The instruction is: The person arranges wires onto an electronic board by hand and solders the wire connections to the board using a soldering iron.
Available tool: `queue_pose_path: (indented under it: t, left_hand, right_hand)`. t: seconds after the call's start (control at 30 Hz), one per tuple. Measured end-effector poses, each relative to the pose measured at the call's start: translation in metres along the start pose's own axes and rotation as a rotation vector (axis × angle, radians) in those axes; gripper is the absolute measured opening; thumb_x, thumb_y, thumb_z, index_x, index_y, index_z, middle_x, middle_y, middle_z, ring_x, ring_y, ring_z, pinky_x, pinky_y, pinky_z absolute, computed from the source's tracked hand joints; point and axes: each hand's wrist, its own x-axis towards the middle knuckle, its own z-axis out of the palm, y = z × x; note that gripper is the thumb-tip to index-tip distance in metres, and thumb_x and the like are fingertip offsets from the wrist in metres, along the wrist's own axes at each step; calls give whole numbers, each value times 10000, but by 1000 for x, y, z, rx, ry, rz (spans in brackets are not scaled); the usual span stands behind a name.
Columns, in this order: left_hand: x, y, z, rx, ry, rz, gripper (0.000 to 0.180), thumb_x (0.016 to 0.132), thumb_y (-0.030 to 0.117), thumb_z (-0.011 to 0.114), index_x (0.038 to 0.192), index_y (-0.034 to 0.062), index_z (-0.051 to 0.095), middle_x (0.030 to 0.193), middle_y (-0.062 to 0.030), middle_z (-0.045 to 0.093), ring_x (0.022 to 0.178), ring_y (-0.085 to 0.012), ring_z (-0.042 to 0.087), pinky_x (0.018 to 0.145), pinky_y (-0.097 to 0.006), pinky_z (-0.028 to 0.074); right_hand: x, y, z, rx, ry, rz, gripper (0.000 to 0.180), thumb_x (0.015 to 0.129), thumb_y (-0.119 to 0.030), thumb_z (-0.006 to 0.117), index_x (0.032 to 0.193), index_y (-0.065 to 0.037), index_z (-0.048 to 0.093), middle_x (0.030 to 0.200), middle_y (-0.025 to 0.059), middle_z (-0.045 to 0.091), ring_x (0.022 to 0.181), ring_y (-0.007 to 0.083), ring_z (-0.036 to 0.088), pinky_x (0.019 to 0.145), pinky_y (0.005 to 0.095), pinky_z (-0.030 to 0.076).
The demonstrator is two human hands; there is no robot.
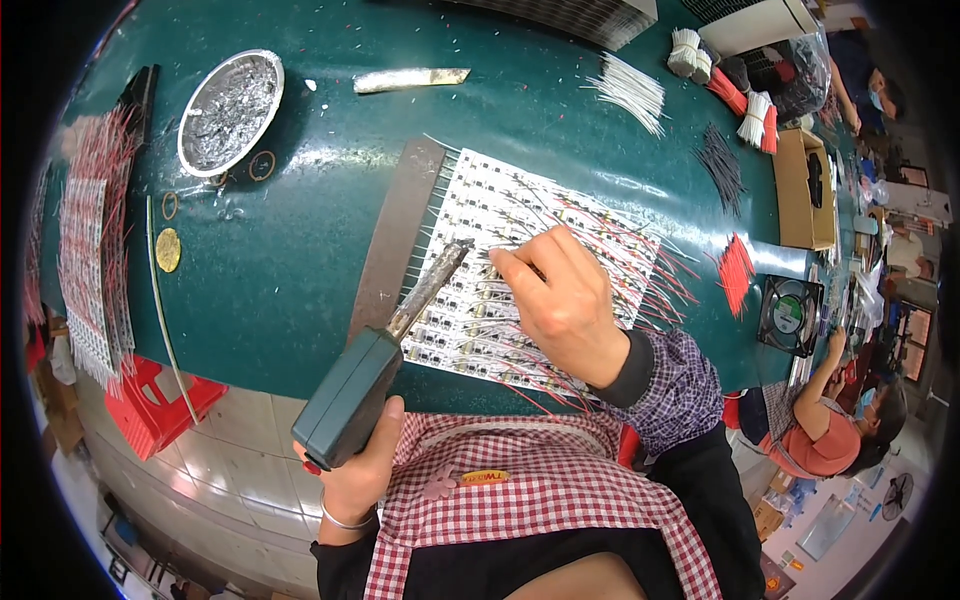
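My left hand (362,468) is wrapped round the dark green body of a soldering gun (350,395). The iron's scorched metal barrel slants up to the right, and its tip lies over a white circuit board panel (480,185). Close to that tip, my right hand (565,290) has its thumb and forefinger pinched together above the panel. Whatever sits between those fingers is too small to make out. Rows of small dark parts cover the panel, with many red, white and dark wires sticking out to the right. Along its left edge runs a flat brown strip (390,235), with thin wires reaching toward it.
A white bowl of silvery scraps (230,115) stands at the far left, near a whitish bar (410,80). Bundles of white wires (632,92), dark wires (720,170) and red wires (735,275) lie right, beside a cardboard box (800,190) and a fan (790,315). Wired panels (90,260) hang left.
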Motion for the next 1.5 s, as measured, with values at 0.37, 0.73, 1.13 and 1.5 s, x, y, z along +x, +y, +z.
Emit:
queue_pose_path:
  t: [0.37,0.73,1.13,1.5]
  left_hand:
    - [-5,2,3,-68,97,-119,233,771,35,792,964,-52,695,864,-94,715,711,-139,658,649,-270,525]
    - [0,2,2,39,2,-41,192,739,-25,751,907,-63,667,829,-105,675,677,-151,624,626,-274,503]
    - [-4,1,-1,56,30,-55,224,745,-6,762,949,-57,685,855,-102,696,701,-150,644,632,-282,515]
    - [-17,-10,-9,51,-2,4,349,812,-10,740,1150,-35,658,1051,-80,688,870,-133,632,750,-257,504]
  right_hand:
    - [-3,-10,0,29,62,-33,306,656,43,691,955,-22,677,773,49,575,716,220,563,603,338,431]
    - [-6,-10,1,13,13,-39,229,711,-52,618,935,-15,647,788,52,512,770,208,529,642,327,413]
    - [-6,-10,3,-1,20,-30,215,713,-53,615,922,-17,651,781,52,501,761,206,524,637,325,410]
    - [-7,-14,2,6,104,-40,256,674,-3,647,929,-17,660,797,56,553,746,221,543,629,337,420]
